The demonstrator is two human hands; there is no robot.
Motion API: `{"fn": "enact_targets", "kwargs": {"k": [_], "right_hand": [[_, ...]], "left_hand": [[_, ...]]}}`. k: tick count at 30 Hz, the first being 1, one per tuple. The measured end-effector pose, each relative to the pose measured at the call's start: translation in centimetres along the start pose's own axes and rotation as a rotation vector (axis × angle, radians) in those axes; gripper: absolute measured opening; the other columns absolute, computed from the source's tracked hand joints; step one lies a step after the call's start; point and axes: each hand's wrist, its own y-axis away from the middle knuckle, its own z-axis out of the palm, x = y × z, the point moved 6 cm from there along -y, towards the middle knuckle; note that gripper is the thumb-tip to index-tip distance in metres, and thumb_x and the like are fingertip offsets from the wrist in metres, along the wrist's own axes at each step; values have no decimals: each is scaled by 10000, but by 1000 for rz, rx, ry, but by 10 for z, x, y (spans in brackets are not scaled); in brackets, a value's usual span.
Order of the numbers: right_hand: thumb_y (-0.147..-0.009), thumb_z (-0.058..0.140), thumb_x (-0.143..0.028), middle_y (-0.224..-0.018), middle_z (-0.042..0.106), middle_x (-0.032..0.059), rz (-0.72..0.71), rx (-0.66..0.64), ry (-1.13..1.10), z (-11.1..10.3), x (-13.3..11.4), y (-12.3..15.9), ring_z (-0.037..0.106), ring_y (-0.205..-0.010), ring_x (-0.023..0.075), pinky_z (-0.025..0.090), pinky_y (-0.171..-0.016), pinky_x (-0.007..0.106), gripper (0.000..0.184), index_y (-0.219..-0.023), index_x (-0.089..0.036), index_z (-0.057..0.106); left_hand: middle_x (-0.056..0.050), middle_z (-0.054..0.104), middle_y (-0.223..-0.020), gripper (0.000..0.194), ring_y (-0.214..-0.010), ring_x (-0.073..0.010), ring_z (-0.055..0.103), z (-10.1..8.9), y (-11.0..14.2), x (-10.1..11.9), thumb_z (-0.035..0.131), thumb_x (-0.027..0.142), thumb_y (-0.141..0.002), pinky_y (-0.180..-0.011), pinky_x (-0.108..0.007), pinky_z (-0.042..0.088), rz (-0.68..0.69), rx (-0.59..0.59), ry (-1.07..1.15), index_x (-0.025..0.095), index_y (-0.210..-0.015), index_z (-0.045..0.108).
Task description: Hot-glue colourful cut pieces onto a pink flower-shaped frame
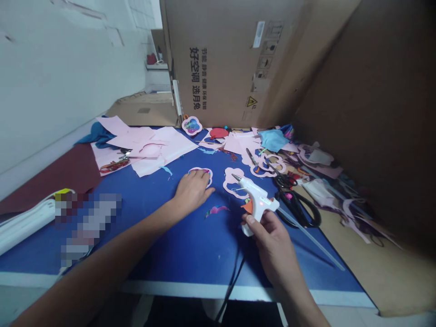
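My right hand is wrapped round the grip of a white hot glue gun. An orange trigger shows at its front, and a long clear glue stick sticks out of its back. The nozzle points up and left, over a pink flower-shaped ring on the blue table. My left hand lies palm down on a flower-shaped piece with a pink rim, thumb held apart. The hand covers most of that piece. Between my hands and nearer me lies a small shiny purple-and-teal fabric scrap.
Black-handled scissors lie right of the glue gun. Pink sheets and a finished-looking flower piece lie at the back. Cardboard walls rise behind and to the right. A white power strip is at left; a dark cord hangs over the front edge.
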Motion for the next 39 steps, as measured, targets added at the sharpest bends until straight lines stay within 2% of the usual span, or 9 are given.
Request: {"fn": "enact_targets", "kwargs": {"k": [5,11,15,17,20,23,28,35,39], "right_hand": [[-768,988,-563,-1123,809,57,-7,-4,-32,0,0,0,706,-976,243,565,-881,367,549,-1189,-263,802],[-776,988,-552,-1107,805,48,9,-17,-60,0,0,1,702,-983,237,558,-890,359,509,-1160,-274,804],[-794,977,-552,-1140,804,51,4,-33,-46,1,-2,1,697,-1010,243,555,-911,363,506,-1180,-275,803],[-805,970,-550,-1157,805,55,2,-36,-47,1,-2,2,697,-1026,249,555,-919,369,505,-1194,-274,804],[-815,963,-549,-1176,807,57,9,-37,-47,0,-1,2,696,-1042,253,553,-929,375,530,-1244,-282,801],[-815,961,-557,-1176,805,54,18,-39,-26,0,0,2,688,-1039,250,545,-925,371,549,-1265,-287,799],[-801,957,-588,-1142,805,61,23,-23,21,-1,-2,3,681,-1011,258,540,-902,373,545,-1216,-268,807],[-792,964,-582,-1092,805,54,30,-5,65,-1,-5,6,684,-982,258,548,-875,371,498,-1146,-268,807],[-778,969,-599,-1050,795,52,37,-5,93,-1,-5,6,673,-957,253,547,-849,365,521,-1141,-262,806]], "left_hand": [[-168,796,-1249,206,-1196,-354,739,2,-3,-9,679,254,-1055,-960,-462,557,6,-11,-46,179,-1239,731],[-162,814,-1087,262,-1080,-339,757,9,4,-34,524,98,-1044,-925,-475,566,159,11,-146,158,-1104,773],[-160,822,-1131,324,-1128,-315,758,11,11,-61,473,98,-1053,-1046,-507,566,242,62,-77,175,-1068,787],[-170,810,-1257,356,-1220,-329,742,6,14,-74,457,82,-1033,-1105,-544,557,206,130,-31,175,-1105,794],[-134,787,-1362,388,-1285,-306,727,0,12,-87,469,81,-996,-1143,-520,567,39,232,111,197,-1180,790],[-96,795,-1333,343,-1253,-266,739,5,1,-80,507,146,-1017,-1136,-449,585,-47,201,295,208,-1220,777],[-111,777,-1401,345,-1342,-298,701,23,-20,-68,595,146,-995,-1195,-489,542,-74,98,339,215,-1284,771],[-44,775,-1431,504,-1473,-239,629,27,-21,-85,527,-3,-897,-1264,-493,475,76,-30,570,255,-1244,785],[-71,785,-1320,352,-1319,-227,694,13,-15,-88,565,-3,-864,-1187,-462,522,69,90,602,220,-1025,785]]}}
